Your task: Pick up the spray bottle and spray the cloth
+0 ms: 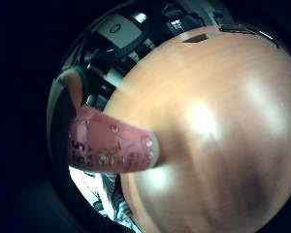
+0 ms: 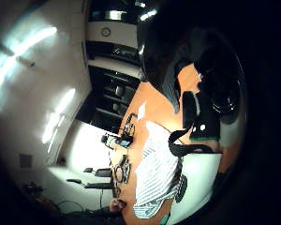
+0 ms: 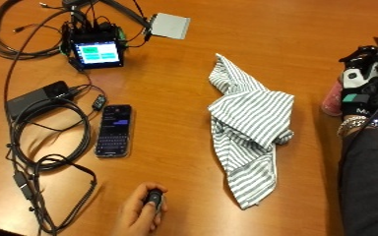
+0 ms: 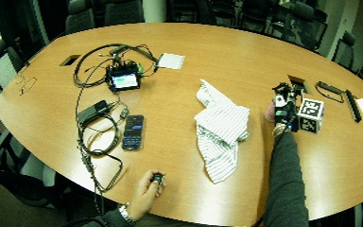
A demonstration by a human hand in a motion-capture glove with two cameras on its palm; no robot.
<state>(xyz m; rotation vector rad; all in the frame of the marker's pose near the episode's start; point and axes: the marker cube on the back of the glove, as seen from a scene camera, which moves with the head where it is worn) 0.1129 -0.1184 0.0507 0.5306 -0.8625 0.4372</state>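
Oval wooden conference table (image 3: 241, 29), orange-brown top, carrying all items listed.

Grey-and-white striped cloth (image 3: 251, 125): lies crumpled and partly folded near mid-table, one narrow end toward the far side, the other toward the near edge. Also seen from the thumb-side palm view (image 2: 154, 173), flat on the table.

Pink plastic spray bottle (image 3: 331, 101): at the right side of the table, well apart from the striped cloth, mostly hidden behind the hand. In the little-finger-side palm view (image 1: 111, 145) its pink printed body lies close against the palm, over the bare wood.

Gloved right hand (image 3: 366, 91): at the pink bottle, dark sleeve behind it. Whether the fingers are wrapped round the bottle cannot be told.

Bare left hand (image 3: 140, 211): near the table's front edge, holding a small black clicker (image 3: 153, 198).

Black smartphone (image 3: 114, 130), screen lit, left of the cloth. Small black device with lit screen (image 3: 97, 52) and attached cables farther back. Grey square pad (image 3: 170, 25) beside it.
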